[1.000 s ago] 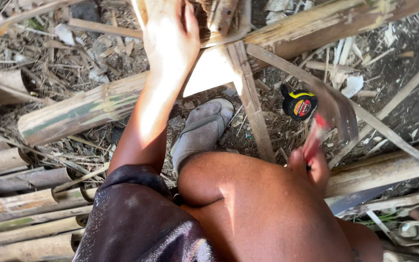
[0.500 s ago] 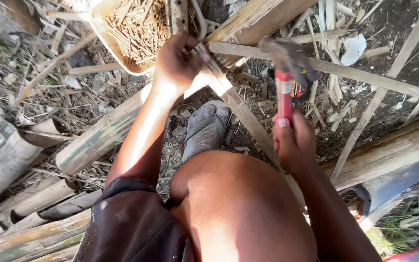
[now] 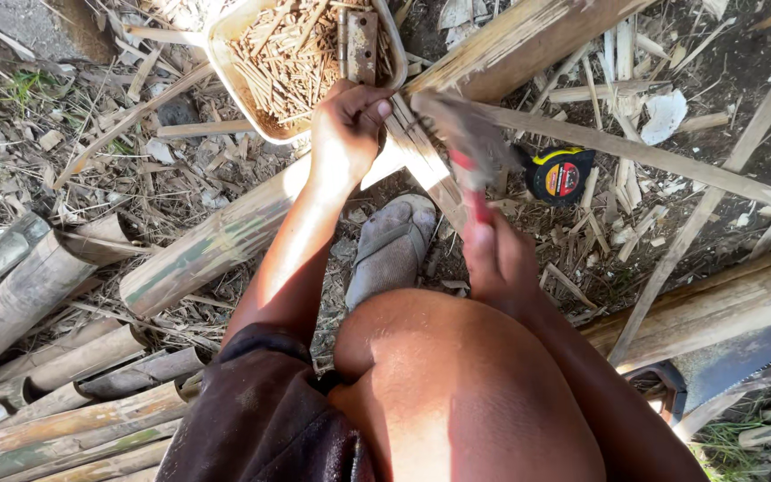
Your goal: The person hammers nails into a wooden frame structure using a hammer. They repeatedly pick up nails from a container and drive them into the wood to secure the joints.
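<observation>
Two changes since half a second ago: my hammer (image 3: 468, 165) has come down from its raised position and its blurred head now sits over the bamboo slat (image 3: 421, 161), and the view has shifted so the tray (image 3: 225, 54) shows more fully at top.

Left to right: round bamboo poles (image 3: 20, 295), dry and streaked green, lie on the ground among straw and chips. The pale plastic tray holds thin bamboo pegs (image 3: 278, 54) and a flat rusty hinge (image 3: 360, 40). My left hand (image 3: 345, 134) is closed, its grip pinching something small against the split, fibrous slat; I cannot tell what it is. My foot in a dusty grey sandal (image 3: 390, 250) rests below it. My right hand (image 3: 497, 259) is wrapped tight around the hammer's red handle. A round yellow-and-black tape measure (image 3: 559, 174) lies just beside the slat. At far right, a toothed steel saw blade (image 3: 742, 353) lies by a thick pole.
</observation>
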